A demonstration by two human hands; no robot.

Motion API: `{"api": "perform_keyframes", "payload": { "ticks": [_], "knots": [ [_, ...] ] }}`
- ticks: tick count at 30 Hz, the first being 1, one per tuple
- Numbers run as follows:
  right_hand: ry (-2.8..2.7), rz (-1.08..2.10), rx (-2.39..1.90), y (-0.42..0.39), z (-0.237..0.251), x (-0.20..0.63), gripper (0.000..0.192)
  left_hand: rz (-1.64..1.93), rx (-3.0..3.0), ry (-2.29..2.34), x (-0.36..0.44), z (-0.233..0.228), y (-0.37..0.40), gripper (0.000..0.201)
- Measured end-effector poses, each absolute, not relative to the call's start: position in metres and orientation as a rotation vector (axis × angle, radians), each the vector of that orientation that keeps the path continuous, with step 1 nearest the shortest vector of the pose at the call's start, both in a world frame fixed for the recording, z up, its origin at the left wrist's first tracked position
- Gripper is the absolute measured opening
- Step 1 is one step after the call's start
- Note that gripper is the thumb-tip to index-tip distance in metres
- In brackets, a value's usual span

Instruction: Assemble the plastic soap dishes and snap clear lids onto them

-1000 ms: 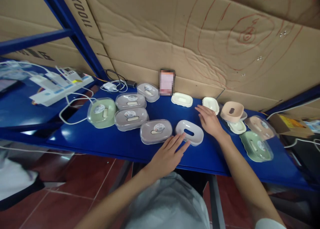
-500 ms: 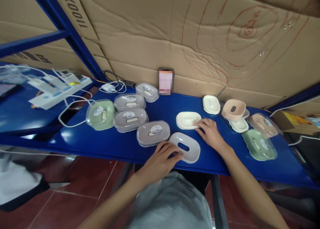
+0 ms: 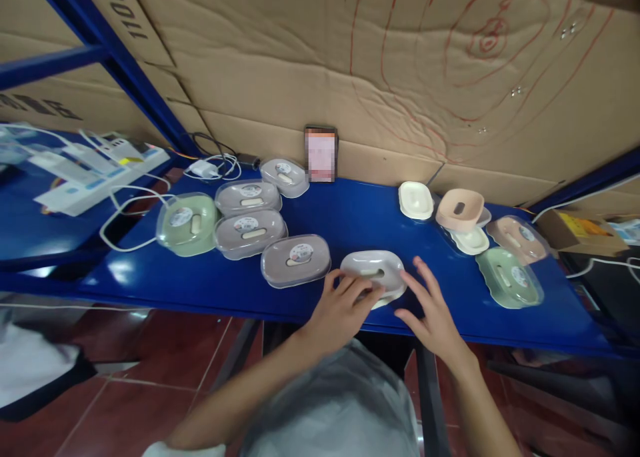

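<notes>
Your left hand [image 3: 341,310] is on the gray dish [image 3: 375,262], though I can't tell if it grips, and your right hand [image 3: 437,320] spreads wide beside it.

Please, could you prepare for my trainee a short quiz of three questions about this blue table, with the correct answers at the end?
1. True or false: the left hand touches the pale grey oval plastic dish.
2. Which colour is the rounded plastic box with a clear lid nearest the white plastic power strip?
A) peach
B) green
C) cream
3. Count: how many grey oval plastic boxes with clear lids stand to the left of the dish?

Key: 1. True. 2. B, green. 3. Four.
</notes>
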State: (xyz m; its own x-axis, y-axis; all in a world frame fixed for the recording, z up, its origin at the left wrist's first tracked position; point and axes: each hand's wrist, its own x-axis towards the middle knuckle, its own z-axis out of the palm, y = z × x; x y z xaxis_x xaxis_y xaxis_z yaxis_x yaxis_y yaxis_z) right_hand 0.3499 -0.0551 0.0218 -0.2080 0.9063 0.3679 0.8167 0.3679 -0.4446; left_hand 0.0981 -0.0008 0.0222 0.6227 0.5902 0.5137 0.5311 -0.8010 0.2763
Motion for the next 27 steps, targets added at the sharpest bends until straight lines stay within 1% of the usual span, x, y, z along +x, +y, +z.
{"api": "perform_keyframes", "payload": {
  "ticks": [2, 5, 7, 9, 14, 18, 23, 27],
  "knots": [
    [-2.159, 0.256, -1.461, -0.049, 0.024, 0.353, 0.057, 0.895, 2.75, 0.94, 0.1, 0.019, -0.005, 0.031],
    [-2.158, 0.323, -1.451, -0.041, 0.024, 0.358, 0.05, 0.875, 2.742, 0.991, 0.096, 0.015, -0.009, 0.039],
    [-2.155, 0.339, -1.443, -0.037, 0.024, 0.36, 0.048, 0.855, 2.721, 1.012, 0.091, 0.014, -0.009, 0.039],
    [-2.184, 0.323, -1.427, -0.035, 0.023, 0.36, 0.047, 0.847, 2.713, 0.979, 0.086, 0.012, -0.007, 0.037],
    [-2.305, 0.192, -1.414, -0.034, 0.02, 0.36, 0.045, 0.855, 2.74, 0.906, 0.077, 0.009, -0.003, 0.041],
    [-2.314, 0.183, -1.451, -0.01, 0.025, 0.377, 0.048, 0.825, 2.706, 0.895, 0.075, 0.01, -0.001, 0.035],
    [-2.104, -0.183, -1.86, 0.058, 0.027, 0.4, 0.054, 0.835, 2.699, 0.904, 0.074, 0.008, -0.002, 0.035],
    [-2.046, -0.292, -1.89, 0.084, 0.021, 0.397, 0.057, 0.875, 2.706, 0.891, 0.074, 0.006, -0.003, 0.033]
  ]
}}
